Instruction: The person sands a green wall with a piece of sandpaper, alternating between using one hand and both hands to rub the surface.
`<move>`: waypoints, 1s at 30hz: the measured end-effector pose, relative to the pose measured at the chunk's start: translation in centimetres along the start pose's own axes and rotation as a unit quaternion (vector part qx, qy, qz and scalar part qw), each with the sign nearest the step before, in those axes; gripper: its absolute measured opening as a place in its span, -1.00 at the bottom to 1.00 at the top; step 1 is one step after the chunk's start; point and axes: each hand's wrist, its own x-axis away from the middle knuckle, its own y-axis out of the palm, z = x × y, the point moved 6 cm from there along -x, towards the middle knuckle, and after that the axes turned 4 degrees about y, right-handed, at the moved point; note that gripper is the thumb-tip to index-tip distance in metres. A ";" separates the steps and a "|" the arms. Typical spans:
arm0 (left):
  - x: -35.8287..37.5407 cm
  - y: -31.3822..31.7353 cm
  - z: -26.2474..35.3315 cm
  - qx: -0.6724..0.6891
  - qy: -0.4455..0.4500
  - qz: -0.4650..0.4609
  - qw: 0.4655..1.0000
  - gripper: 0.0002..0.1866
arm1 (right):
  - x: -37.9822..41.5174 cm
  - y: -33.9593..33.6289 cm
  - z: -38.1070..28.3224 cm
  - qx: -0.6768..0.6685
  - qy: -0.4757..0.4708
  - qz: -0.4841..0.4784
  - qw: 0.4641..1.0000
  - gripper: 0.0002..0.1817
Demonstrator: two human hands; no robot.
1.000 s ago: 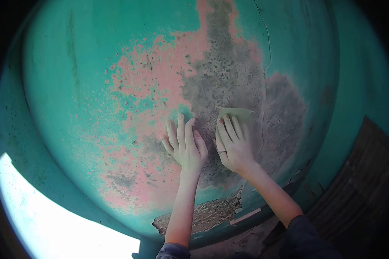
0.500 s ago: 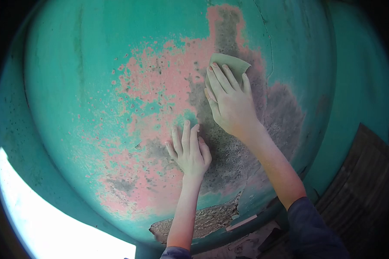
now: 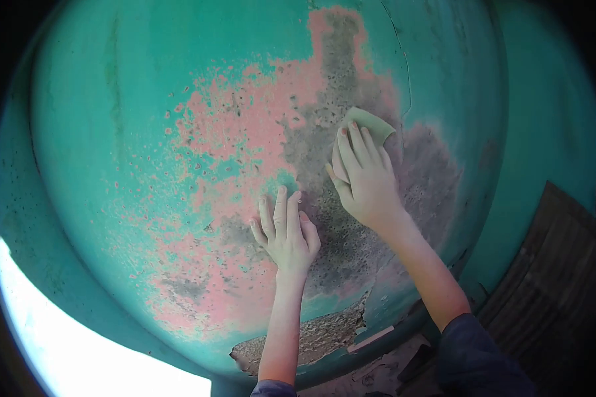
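A curved green painted surface [image 3: 159,59] fills most of the view, with worn pink areas [image 3: 235,126] and a bare grey patch [image 3: 334,228]. My right hand [image 3: 371,188] presses a pale green-grey sheet of sandpaper [image 3: 379,128] flat on the upper part of the grey patch. The sheet's top corner and edge stick out past the fingers, while the palm hides the rest. Lower and to the left, my left hand [image 3: 285,235] leans on the surface with its fingers spread, holding nothing. Pale dust coats both hands and forearms.
Near the bottom, the coating has broken away and shows a rough brown-grey layer [image 3: 318,337]. A thin crack [image 3: 404,59] runs down the upper right. Dark ribbed boards [image 3: 543,258] lean at the right, and bright light enters at the lower left.
My right hand has slid down and to the right with the sandpaper. My left hand stays at the same spot on the surface. The view has shifted slightly.
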 end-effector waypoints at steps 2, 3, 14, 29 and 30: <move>0.0 0.0 0.1 0.000 -0.002 0.004 1.000 -0.55 | 9.7 2.9 -0.5 -0.050 0.009 -0.111 0.992 -0.22; 0.1 0.2 0.1 -0.008 0.002 0.006 1.000 -0.54 | 11.5 3.0 -0.8 -0.058 0.026 -0.145 0.987 -0.15; 0.6 0.7 0.0 -0.031 -0.007 -0.052 0.998 -0.47 | 11.9 3.0 2.1 -0.018 0.083 -0.106 0.991 -0.17; 0.5 0.4 0.7 0.048 -0.050 -0.142 0.987 -0.30 | 9.6 2.6 3.6 -0.098 0.080 -0.066 0.990 -0.09; 0.6 0.4 0.8 0.050 -0.057 -0.129 0.989 -0.31 | 13.0 3.7 2.4 -0.117 0.077 -0.104 0.985 -0.11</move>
